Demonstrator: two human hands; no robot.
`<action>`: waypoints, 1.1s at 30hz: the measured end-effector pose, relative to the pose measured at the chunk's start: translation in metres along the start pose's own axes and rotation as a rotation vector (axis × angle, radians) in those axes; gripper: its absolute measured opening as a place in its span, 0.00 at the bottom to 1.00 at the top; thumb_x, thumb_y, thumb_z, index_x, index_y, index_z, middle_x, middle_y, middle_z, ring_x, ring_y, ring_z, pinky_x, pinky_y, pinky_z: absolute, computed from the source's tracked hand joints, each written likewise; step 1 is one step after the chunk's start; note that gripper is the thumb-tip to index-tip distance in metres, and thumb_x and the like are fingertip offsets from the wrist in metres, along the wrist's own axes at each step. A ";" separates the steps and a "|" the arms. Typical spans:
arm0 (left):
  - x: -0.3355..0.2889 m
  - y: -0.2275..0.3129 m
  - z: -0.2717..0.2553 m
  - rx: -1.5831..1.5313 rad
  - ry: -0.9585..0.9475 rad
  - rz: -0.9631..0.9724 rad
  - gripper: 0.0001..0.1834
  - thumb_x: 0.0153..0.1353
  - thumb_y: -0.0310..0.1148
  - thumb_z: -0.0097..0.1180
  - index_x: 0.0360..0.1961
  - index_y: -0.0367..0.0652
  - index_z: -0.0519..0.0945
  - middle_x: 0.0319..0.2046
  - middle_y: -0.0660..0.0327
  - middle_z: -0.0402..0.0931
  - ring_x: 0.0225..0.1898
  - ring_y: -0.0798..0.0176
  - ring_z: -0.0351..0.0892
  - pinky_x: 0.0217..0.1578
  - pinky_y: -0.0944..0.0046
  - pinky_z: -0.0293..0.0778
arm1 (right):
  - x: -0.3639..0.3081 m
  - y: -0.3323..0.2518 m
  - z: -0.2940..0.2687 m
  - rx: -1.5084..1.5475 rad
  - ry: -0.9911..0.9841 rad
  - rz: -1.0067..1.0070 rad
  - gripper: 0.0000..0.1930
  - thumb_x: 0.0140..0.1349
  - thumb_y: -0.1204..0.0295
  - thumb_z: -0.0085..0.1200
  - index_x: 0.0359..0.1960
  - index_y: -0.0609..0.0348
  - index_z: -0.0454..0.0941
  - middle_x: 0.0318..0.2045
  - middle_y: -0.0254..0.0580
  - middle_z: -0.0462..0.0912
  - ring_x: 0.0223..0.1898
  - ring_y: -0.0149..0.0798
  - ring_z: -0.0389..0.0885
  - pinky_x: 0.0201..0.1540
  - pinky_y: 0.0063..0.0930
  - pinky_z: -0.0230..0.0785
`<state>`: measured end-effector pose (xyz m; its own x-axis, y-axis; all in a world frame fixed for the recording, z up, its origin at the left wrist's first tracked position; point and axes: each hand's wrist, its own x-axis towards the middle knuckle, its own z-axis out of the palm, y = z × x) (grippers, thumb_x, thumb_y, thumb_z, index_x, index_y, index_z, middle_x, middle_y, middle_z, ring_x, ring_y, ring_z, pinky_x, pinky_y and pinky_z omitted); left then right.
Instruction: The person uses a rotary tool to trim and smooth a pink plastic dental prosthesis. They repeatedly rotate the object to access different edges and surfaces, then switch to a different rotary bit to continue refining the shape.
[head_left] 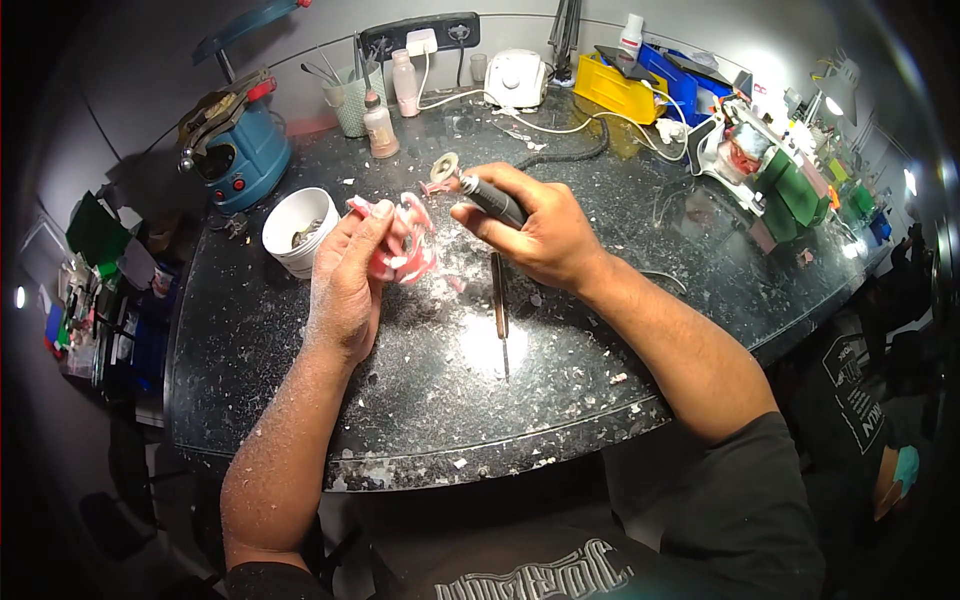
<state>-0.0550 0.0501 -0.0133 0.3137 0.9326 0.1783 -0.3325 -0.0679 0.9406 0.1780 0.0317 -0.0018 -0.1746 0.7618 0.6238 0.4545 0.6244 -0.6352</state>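
Note:
My left hand (345, 275) is closed on a pink denture plate (408, 248) with whitish patches, the thumb pressed along its upper side. In my right hand (548, 232) is a dark rotary handpiece (494, 203), held like a pen and angled up to the left. A pale round wheel (445, 166) sits at its tip, above the denture and apart from it. Some pink bits show just under the wheel. Fine white dust covers my left hand and forearm. Below my right hand a slim carving tool (499, 300) lies on the worktop.
The black worktop (420, 420) is strewn with white and pink shavings. A white tub (298, 262) stands beside my left hand. Behind are bottles (379, 130), a tool cup (346, 107), a white control box (515, 80), a yellow bin (610, 92) and a blue machine (245, 155). Another person's sleeve (850, 390) shows at right.

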 end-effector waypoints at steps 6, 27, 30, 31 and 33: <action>-0.006 0.002 0.011 0.154 -0.064 -0.009 0.12 0.75 0.42 0.55 0.42 0.44 0.79 0.31 0.67 0.79 0.35 0.73 0.79 0.38 0.67 0.80 | 0.000 -0.001 -0.007 0.052 -0.150 -0.008 0.17 0.62 0.66 0.68 0.50 0.60 0.84 0.39 0.46 0.90 0.37 0.35 0.90 0.42 0.29 0.81; -0.003 0.005 0.011 0.169 0.028 0.115 0.12 0.70 0.33 0.60 0.50 0.38 0.81 0.42 0.63 0.83 0.41 0.72 0.80 0.45 0.68 0.74 | 0.001 -0.008 -0.004 0.267 0.046 0.301 0.14 0.68 0.61 0.66 0.40 0.61 0.84 0.25 0.26 0.80 0.29 0.19 0.71 0.31 0.21 0.66; -0.003 0.005 0.012 0.160 0.058 0.108 0.13 0.70 0.35 0.59 0.50 0.38 0.81 0.41 0.64 0.83 0.41 0.72 0.79 0.44 0.68 0.73 | 0.001 -0.004 -0.003 0.333 0.064 0.295 0.15 0.68 0.60 0.65 0.39 0.61 0.84 0.24 0.26 0.80 0.28 0.19 0.71 0.31 0.22 0.65; -0.003 0.005 0.011 0.156 0.059 0.112 0.13 0.70 0.35 0.59 0.50 0.38 0.81 0.41 0.64 0.82 0.40 0.72 0.78 0.44 0.68 0.73 | 0.001 -0.004 -0.004 0.345 0.071 0.292 0.15 0.68 0.60 0.65 0.39 0.61 0.84 0.24 0.26 0.79 0.28 0.19 0.70 0.31 0.22 0.65; -0.003 0.004 0.008 0.163 0.054 0.105 0.14 0.70 0.36 0.59 0.50 0.38 0.81 0.41 0.63 0.82 0.41 0.72 0.78 0.45 0.67 0.73 | 0.002 -0.004 -0.004 0.368 0.085 0.288 0.15 0.68 0.60 0.65 0.38 0.61 0.83 0.23 0.26 0.78 0.28 0.20 0.70 0.30 0.22 0.64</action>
<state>-0.0498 0.0445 -0.0074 0.2354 0.9347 0.2663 -0.2110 -0.2183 0.9528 0.1791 0.0298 0.0036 -0.0075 0.9057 0.4238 0.1318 0.4210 -0.8975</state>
